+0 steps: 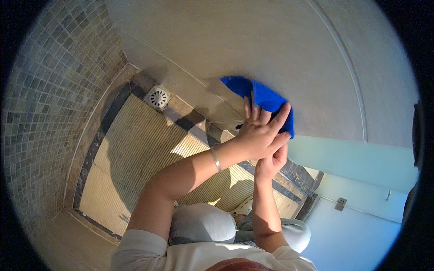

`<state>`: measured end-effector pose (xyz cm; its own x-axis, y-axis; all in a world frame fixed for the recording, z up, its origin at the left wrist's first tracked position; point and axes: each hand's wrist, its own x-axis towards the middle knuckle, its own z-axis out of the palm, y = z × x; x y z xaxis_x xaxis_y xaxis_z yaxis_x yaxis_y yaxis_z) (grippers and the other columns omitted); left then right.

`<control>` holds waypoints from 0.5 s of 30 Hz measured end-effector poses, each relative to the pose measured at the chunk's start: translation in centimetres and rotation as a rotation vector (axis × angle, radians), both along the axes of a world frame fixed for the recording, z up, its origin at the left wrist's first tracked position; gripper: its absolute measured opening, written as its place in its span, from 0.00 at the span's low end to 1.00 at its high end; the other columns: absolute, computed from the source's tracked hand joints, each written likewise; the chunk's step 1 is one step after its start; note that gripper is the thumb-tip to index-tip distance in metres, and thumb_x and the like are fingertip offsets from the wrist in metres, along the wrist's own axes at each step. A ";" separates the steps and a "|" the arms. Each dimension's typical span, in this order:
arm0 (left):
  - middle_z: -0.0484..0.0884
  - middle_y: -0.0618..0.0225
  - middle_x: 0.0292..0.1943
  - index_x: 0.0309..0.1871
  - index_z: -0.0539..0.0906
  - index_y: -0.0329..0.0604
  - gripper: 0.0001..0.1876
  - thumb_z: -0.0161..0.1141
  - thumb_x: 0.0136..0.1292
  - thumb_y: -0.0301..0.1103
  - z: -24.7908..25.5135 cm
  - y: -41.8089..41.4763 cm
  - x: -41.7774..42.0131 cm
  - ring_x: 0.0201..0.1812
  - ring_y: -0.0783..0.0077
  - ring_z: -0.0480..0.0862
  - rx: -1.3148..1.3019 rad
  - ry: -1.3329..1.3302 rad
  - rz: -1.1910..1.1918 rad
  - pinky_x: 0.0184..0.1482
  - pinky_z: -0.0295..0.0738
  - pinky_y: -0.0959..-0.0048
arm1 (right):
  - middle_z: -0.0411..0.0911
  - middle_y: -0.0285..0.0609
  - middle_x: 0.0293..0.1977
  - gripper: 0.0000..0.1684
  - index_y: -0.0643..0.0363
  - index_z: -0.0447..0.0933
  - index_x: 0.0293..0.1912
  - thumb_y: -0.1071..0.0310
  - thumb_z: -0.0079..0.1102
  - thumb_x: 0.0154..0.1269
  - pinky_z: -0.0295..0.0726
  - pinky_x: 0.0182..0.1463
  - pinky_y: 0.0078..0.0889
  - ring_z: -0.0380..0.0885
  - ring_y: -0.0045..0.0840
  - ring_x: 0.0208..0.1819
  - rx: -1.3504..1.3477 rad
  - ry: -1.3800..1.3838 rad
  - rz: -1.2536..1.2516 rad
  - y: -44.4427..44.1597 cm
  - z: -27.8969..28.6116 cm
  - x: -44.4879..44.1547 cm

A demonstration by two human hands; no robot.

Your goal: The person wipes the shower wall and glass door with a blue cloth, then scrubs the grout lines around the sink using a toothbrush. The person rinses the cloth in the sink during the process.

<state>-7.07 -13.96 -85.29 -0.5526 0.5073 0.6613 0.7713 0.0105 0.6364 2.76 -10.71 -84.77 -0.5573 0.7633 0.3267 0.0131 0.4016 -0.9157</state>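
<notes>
A bright blue cloth (269, 96) lies folded against the smooth beige wall (210, 37). My left hand (261, 132), with a silver bangle on its wrist, holds it; some fingertips are tucked under the cloth's fold and the index finger lies along its edge. Just below, my right hand (270, 164) has its fingers curled up close to the left thumb. Part of the right hand is hidden behind the left, so I cannot tell whether it grips the cloth's lower corner.
A ribbed cream floor (135, 145) has a dark stone border (90, 179). A white round-slotted drain cover (158, 97) sits by the wall's foot. Small mosaic tiles (51, 101) cover the left wall. A frosted glass panel (352, 162) with a metal fitting (340, 204) stands at right. My knees (206, 223) are bent below.
</notes>
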 end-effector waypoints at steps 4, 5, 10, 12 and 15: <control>0.53 0.35 0.67 0.76 0.54 0.43 0.36 0.46 0.69 0.50 -2.1 -1.9 1.4 0.65 0.23 0.50 -0.111 -0.161 -0.247 0.66 0.38 0.30 | 0.78 0.34 0.42 0.12 0.64 0.75 0.48 0.65 0.57 0.71 0.75 0.49 0.23 0.74 0.15 0.42 -0.033 -0.082 -0.050 0.0 -1.3 0.8; 0.55 0.34 0.65 0.77 0.51 0.40 0.37 0.47 0.70 0.48 -2.4 -2.1 1.6 0.62 0.29 0.57 -0.154 -0.105 -0.225 0.67 0.40 0.35 | 0.79 0.34 0.41 0.12 0.64 0.76 0.48 0.66 0.57 0.71 0.75 0.48 0.22 0.74 0.15 0.42 -0.032 -0.089 -0.055 0.4 -1.6 1.2; 0.69 0.45 0.56 0.71 0.67 0.42 0.32 0.56 0.63 0.41 -0.7 -2.6 1.0 0.55 0.49 0.64 -0.063 -0.021 -0.055 0.63 0.51 0.43 | 0.78 0.34 0.36 0.09 0.63 0.74 0.47 0.68 0.55 0.72 0.74 0.41 0.18 0.74 0.14 0.36 -0.099 0.070 -0.219 2.1 0.4 1.3; 0.67 0.47 0.56 0.68 0.68 0.37 0.32 0.60 0.59 0.32 0.1 -2.2 -0.8 0.56 0.50 0.65 0.056 0.109 0.091 0.64 0.55 0.49 | 0.76 0.35 0.35 0.07 0.62 0.71 0.45 0.69 0.53 0.73 0.73 0.38 0.17 0.72 0.14 0.33 -0.098 0.284 -0.258 3.3 2.7 0.3; 0.66 0.51 0.55 0.63 0.67 0.36 0.31 0.62 0.54 0.22 0.5 -1.8 -2.7 0.58 0.51 0.68 0.333 -0.051 0.089 0.63 0.62 0.59 | 0.75 0.38 0.42 0.08 0.62 0.69 0.48 0.71 0.52 0.73 0.72 0.42 0.17 0.72 0.15 0.40 0.028 0.453 -0.181 4.1 4.6 -0.8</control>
